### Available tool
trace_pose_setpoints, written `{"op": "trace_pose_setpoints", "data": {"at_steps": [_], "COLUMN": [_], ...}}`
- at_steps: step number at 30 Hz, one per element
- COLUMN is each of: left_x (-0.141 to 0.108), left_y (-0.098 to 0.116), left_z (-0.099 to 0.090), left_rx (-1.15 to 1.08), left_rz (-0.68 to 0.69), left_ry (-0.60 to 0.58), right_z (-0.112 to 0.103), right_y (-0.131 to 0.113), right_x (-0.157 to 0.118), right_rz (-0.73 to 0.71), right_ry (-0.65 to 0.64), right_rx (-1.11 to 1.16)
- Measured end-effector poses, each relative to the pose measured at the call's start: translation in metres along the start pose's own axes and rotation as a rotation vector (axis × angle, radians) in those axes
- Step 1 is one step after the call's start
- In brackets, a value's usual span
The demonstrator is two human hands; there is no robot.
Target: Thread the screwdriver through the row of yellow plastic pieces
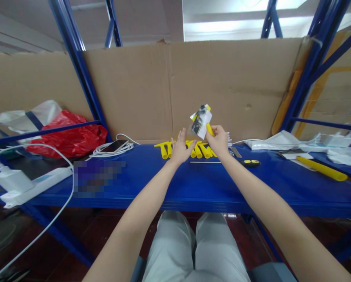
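My right hand (219, 139) is closed around a yellow handle (210, 129). Printed cards (201, 122) in white, black and yellow are up at the far end of that handle, raised above the blue table. My left hand (181, 148) has its fingers spread and holds nothing; it is over a row of yellow T-shaped pieces (164, 150), just left of the cards. A thin metal rod (206, 162) lies in front of the row. Beside my right forearm is a black and yellow tool handle (251, 163).
A red plastic bag (72, 135), a coiled white cable (112, 150) and a power strip (42, 184) are on the left. Cardboard (128, 90) stands behind the table. On the right lie a yellow tube (322, 168) and white packaging (277, 140). Blue posts flank both sides.
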State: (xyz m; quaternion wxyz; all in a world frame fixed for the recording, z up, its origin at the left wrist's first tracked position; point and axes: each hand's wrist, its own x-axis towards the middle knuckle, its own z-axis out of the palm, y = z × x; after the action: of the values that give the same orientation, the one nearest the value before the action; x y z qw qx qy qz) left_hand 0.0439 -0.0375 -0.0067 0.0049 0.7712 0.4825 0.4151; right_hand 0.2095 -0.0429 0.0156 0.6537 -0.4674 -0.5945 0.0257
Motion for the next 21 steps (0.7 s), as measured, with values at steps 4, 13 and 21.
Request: {"op": "trace_pose_setpoints", "data": {"at_steps": [4,13,21], "left_x": [-0.002,0.001,0.005], "left_y": [0.003,0.001,-0.005], "left_z": [-0.004,0.003,0.013], "left_rx": [0.006,-0.227,-0.319], "left_rz": [0.040,0.155,0.039], "left_ry": [-0.027,0.321,0.162], "right_z": [0.009,0.009,0.013], "right_y": [0.013,0.028,0.027], "right_x": [-0.021,-0.027,-0.031], "right_rz": [0.076,0.220,0.230], "right_ry": [-0.148,-0.194,-0.239], "right_rx": [-0.060,-0.087,-0.141]}}
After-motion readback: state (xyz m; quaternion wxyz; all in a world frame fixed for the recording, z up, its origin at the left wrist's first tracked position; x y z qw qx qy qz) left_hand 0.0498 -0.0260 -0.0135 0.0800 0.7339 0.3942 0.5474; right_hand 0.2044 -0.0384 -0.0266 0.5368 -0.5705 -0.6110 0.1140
